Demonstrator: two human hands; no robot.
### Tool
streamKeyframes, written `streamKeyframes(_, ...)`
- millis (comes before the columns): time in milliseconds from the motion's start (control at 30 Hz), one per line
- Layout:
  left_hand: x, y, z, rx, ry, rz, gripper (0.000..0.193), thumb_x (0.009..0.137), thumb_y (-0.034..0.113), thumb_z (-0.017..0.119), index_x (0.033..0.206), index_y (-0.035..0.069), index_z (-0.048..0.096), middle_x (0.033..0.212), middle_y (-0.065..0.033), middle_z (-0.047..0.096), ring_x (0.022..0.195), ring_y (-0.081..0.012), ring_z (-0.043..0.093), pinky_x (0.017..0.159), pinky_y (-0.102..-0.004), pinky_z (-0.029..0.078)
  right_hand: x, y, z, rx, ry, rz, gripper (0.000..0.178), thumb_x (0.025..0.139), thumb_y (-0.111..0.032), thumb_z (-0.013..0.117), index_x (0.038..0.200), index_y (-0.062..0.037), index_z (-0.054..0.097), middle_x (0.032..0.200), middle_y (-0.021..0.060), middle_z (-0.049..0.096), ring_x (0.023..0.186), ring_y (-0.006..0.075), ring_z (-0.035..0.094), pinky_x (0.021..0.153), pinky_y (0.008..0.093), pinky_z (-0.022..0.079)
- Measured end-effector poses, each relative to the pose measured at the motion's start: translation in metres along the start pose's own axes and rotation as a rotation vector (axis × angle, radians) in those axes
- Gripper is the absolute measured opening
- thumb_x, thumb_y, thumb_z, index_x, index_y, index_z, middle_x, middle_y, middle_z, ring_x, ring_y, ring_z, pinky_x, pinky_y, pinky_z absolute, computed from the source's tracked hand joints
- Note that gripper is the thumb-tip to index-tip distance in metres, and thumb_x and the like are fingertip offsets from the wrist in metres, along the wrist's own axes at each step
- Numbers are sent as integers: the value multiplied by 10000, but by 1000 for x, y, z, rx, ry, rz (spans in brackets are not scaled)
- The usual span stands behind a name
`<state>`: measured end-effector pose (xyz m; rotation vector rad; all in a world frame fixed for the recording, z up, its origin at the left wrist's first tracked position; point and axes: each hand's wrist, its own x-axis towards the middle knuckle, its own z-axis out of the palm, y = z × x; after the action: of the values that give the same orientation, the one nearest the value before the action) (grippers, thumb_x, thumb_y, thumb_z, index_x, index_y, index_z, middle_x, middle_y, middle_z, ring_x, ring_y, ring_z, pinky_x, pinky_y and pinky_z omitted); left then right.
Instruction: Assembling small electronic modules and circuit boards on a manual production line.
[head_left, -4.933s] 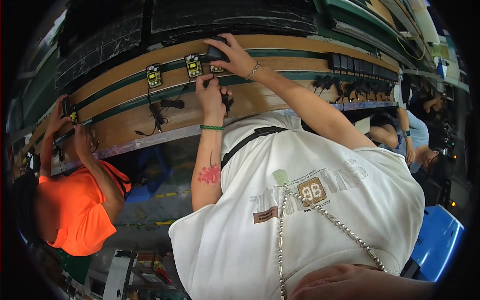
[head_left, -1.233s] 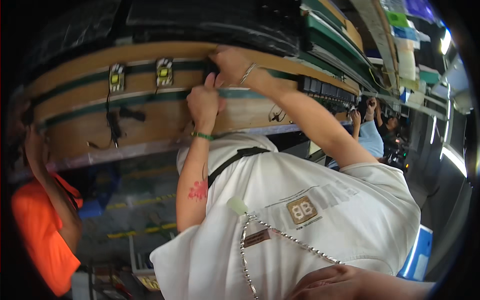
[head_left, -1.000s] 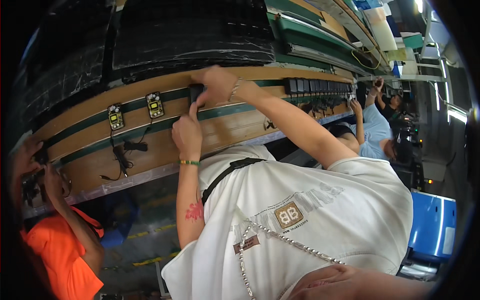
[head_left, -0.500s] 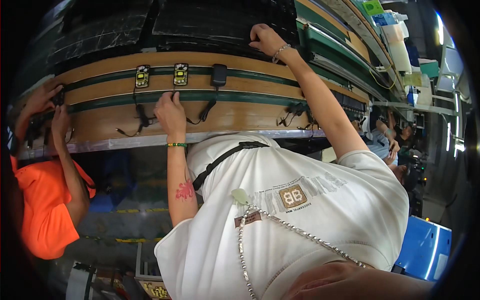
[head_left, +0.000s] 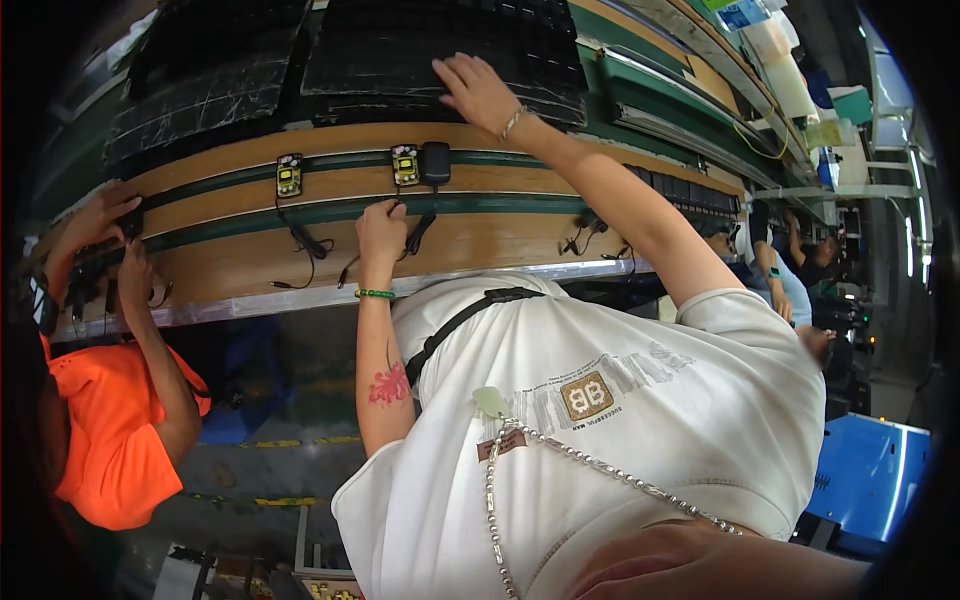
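My left hand (head_left: 382, 235) is closed around the black cord (head_left: 350, 270) that runs from a small open circuit board (head_left: 405, 165) with a yellow part on it. That board stands in the groove of the wooden bench, right beside a black power adapter (head_left: 435, 163) whose own cord (head_left: 422, 232) hangs down. Farther left is a second circuit board (head_left: 289, 176), with its coiled cord (head_left: 308, 243) lying on the wood. My right hand (head_left: 480, 95) is open with fingers spread, at the near part of a black tray (head_left: 400, 60); nothing shows in it.
A person in an orange shirt (head_left: 120, 430) works at the left end, both hands (head_left: 122, 225) on a dark piece. Another black tray (head_left: 200, 90) lies far left. Several black adapters (head_left: 690, 192) stand in a row at right, with loose cords (head_left: 585, 232) nearer.
My left hand has moved right, and the circuit board on its cord now stands against the black adapter. My right hand has moved left over the tray, its fingers now spread.
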<state>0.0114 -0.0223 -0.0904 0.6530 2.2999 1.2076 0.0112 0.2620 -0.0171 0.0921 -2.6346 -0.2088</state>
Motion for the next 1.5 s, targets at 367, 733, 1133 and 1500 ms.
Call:
streamKeyframes(367,0,21,-10,-1066,-81,-496,169,912,60,504,1068,35,565,573,-8,414,447,-87,325,396,-255,315,3,-55,-41,295,-68,199,554,771,-206,740,1288,-149,549,1338,121,500,1151,281,541,982,373,435)
streamKeyframes(733,-10,26,19,-1106,35,-558,134,940,112,523,926,2,598,574,-8,447,430,-92,325,408,-250,348,-33,-94,37,705,-115,160,508,774,-186,743,1250,-154,569,1360,117,466,1192,306,460,1010,386,405)
streamKeyframes(1133,2,29,22,-928,-42,-473,252,962,182,562,793,0,608,524,13,426,448,-73,320,450,-231,350,-35,-102,34,707,-55,218,459,731,-166,767,1163,-137,615,1297,140,475,1129,330,450,967,392,429)
streamKeyframes(1500,16,23,15,-904,-107,-504,256,950,174,563,767,-1,604,505,16,411,427,-79,313,430,-238,343,-33,-101,32,664,-57,221,441,743,-176,762,1157,-137,615,1294,142,472,1119,334,449,966,394,427)
